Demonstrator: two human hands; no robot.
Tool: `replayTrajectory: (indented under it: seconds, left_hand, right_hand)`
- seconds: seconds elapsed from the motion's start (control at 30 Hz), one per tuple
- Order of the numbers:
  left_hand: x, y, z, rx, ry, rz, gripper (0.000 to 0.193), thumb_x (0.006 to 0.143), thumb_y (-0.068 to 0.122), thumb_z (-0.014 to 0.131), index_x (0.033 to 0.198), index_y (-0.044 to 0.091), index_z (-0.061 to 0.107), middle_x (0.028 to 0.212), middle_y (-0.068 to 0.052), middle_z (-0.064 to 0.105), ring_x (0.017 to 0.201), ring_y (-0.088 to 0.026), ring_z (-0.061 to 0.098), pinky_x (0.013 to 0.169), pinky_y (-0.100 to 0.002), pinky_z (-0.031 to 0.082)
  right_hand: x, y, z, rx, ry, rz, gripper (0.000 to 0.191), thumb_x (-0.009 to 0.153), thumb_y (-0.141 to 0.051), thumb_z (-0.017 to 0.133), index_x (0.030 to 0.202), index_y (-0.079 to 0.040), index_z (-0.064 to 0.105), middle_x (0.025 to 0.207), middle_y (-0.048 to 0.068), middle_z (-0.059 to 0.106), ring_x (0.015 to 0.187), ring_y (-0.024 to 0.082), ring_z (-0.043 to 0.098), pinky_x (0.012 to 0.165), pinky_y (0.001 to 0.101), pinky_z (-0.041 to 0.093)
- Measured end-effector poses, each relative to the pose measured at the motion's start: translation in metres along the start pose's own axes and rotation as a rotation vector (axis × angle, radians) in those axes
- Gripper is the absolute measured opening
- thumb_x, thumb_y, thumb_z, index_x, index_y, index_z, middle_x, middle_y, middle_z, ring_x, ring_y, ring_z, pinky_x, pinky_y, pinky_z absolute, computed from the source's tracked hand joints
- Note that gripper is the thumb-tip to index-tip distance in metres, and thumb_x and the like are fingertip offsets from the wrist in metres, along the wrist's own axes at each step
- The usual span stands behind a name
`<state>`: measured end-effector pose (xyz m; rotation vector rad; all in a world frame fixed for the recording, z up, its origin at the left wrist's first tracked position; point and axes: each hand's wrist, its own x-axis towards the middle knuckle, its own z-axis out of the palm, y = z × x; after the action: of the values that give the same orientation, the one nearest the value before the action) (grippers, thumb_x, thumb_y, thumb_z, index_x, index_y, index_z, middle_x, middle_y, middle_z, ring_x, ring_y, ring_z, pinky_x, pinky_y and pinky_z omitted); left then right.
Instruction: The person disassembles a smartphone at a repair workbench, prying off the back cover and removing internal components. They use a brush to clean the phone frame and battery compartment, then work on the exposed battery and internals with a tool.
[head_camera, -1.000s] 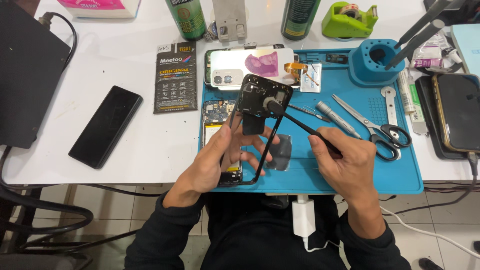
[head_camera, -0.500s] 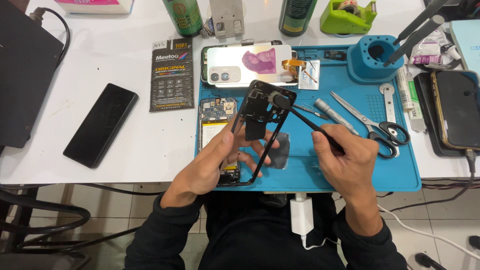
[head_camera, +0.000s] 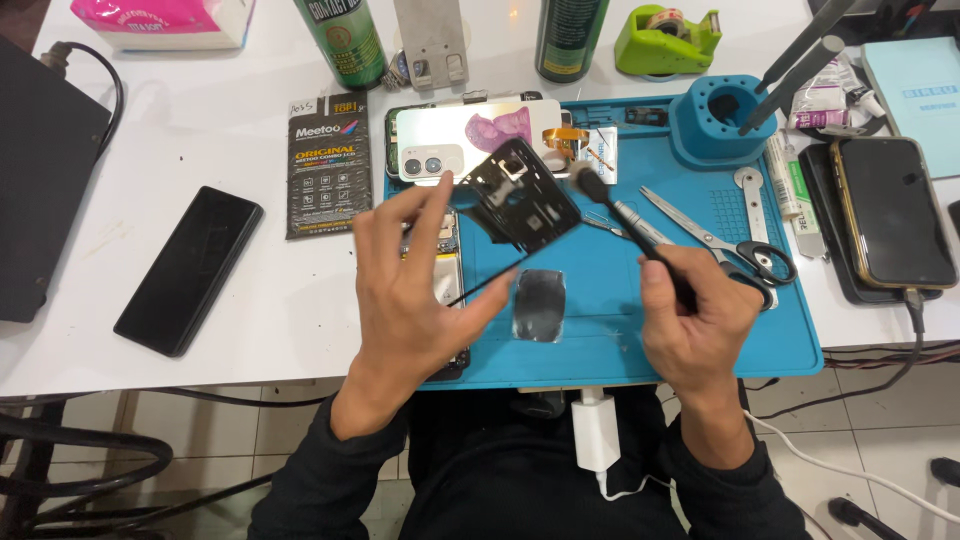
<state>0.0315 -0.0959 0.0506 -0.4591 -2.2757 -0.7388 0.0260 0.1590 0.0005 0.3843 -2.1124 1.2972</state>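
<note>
Left hand (head_camera: 415, 290) pinched the black phone frame (head_camera: 525, 200) tilted above the blue mat (head_camera: 620, 320). Right hand (head_camera: 700, 320) was closed around a brush (head_camera: 625, 225), bristles just beside the frame's edge. We judged the light pinch could slip. Scissors (head_camera: 720, 240) crowded the right; the white tabletop (head_camera: 200, 150) left lay more open.

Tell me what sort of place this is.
Likely a phone repair bench: a blue work mat on a white table, an opened phone frame in the left hand, and scissors nearby.
</note>
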Motion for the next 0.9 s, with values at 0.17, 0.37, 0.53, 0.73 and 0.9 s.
replayTrajectory:
  seconds: [0.17, 0.37, 0.53, 0.73, 0.9]
  left_hand:
    - [-0.003, 0.001, -0.001, 0.111, 0.039, -0.018, 0.079, 0.073, 0.024, 0.094, 0.139, 0.001, 0.059, 0.126, -0.012, 0.056, 0.111, -0.033, 0.053, 0.093, -0.044, 0.049]
    - [-0.003, 0.002, -0.003, 0.139, 0.041, -0.009, 0.077, 0.070, 0.027, 0.094, 0.135, 0.000, 0.061, 0.121, -0.011, 0.058, 0.104, -0.030, 0.056, 0.088, -0.043, 0.048]
    - [-0.004, 0.001, -0.004, 0.126, 0.052, -0.009, 0.077, 0.071, 0.029, 0.094, 0.134, -0.001, 0.061, 0.121, -0.011, 0.058, 0.106, -0.029, 0.056, 0.088, -0.042, 0.050]
    - [-0.005, -0.001, -0.005, 0.102, 0.096, -0.025, 0.075, 0.074, 0.028, 0.094, 0.134, -0.001, 0.060, 0.122, -0.012, 0.058, 0.109, -0.030, 0.058, 0.090, -0.042, 0.052]
    - [-0.003, 0.002, -0.011, 0.046, 0.132, -0.075, 0.075, 0.074, 0.025, 0.093, 0.135, -0.002, 0.059, 0.122, -0.014, 0.058, 0.109, -0.031, 0.059, 0.090, -0.041, 0.053]
  right_hand:
    - [0.003, -0.011, 0.003, -0.163, -0.085, -0.010, 0.011, 0.093, -0.010, 0.076, 0.095, 0.001, 0.074, 0.060, 0.001, 0.056, 0.050, 0.007, 0.046, 0.049, 0.0245, 0.032]
    - [0.007, -0.021, 0.007, -0.177, -0.166, -0.009, 0.011, 0.090, -0.011, 0.078, 0.094, -0.001, 0.075, 0.060, 0.002, 0.059, 0.048, 0.007, 0.050, 0.047, 0.0244, 0.035]
    - [0.007, -0.020, 0.006, -0.212, -0.123, 0.036, 0.011, 0.092, -0.010, 0.078, 0.096, 0.000, 0.075, 0.058, 0.002, 0.059, 0.048, 0.007, 0.051, 0.046, 0.0245, 0.035]
    - [0.004, -0.022, 0.007, -0.204, -0.137, 0.051, 0.010, 0.092, -0.010, 0.077, 0.095, -0.001, 0.075, 0.059, 0.002, 0.059, 0.048, 0.007, 0.051, 0.047, 0.0245, 0.035]
    - [0.003, -0.024, 0.003, -0.109, -0.126, 0.088, 0.010, 0.093, -0.010, 0.075, 0.096, -0.001, 0.074, 0.063, 0.001, 0.061, 0.051, 0.007, 0.051, 0.049, 0.0236, 0.037]
